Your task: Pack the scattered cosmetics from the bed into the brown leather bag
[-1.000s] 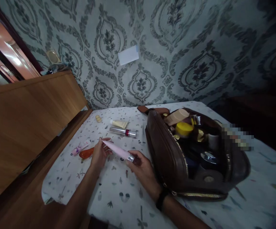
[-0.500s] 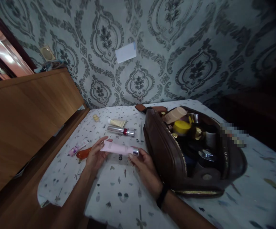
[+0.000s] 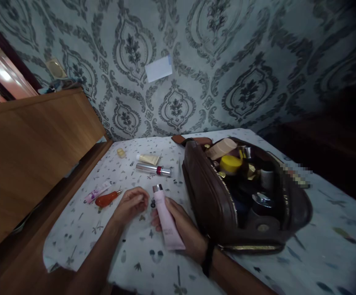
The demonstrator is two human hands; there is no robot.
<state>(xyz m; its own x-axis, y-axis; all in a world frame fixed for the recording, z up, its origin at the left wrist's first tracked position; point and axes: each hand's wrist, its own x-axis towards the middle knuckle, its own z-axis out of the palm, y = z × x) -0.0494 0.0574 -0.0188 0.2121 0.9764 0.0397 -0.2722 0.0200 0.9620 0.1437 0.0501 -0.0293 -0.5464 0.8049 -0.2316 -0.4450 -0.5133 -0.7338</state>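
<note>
A pink tube [image 3: 167, 223] with a silver cap pointing away from me is gripped by my right hand [image 3: 181, 225], its flat end toward me. My left hand [image 3: 133, 205] lies just left of the tube, apart from it, fingers loosely curled; whether anything is between them is hidden. Beyond the hands are a silver tube with a red band [image 3: 153, 169] and a cream-coloured tube [image 3: 149, 159]. Left of my left hand lie an orange item [image 3: 106, 199] and a small white and purple tube [image 3: 96, 193].
An open brown bag [image 3: 202, 192] full of cosmetics stands at the right, close to my right hand. A small yellowish item [image 3: 121, 153] lies at the back left of the patterned cloth [image 3: 82, 229]. Wooden furniture [image 3: 42, 143] borders the left side.
My left hand has let go of the pink tube. In my right hand the tube has turned from lying crosswise to pointing away, and it has moved nearer to me.
</note>
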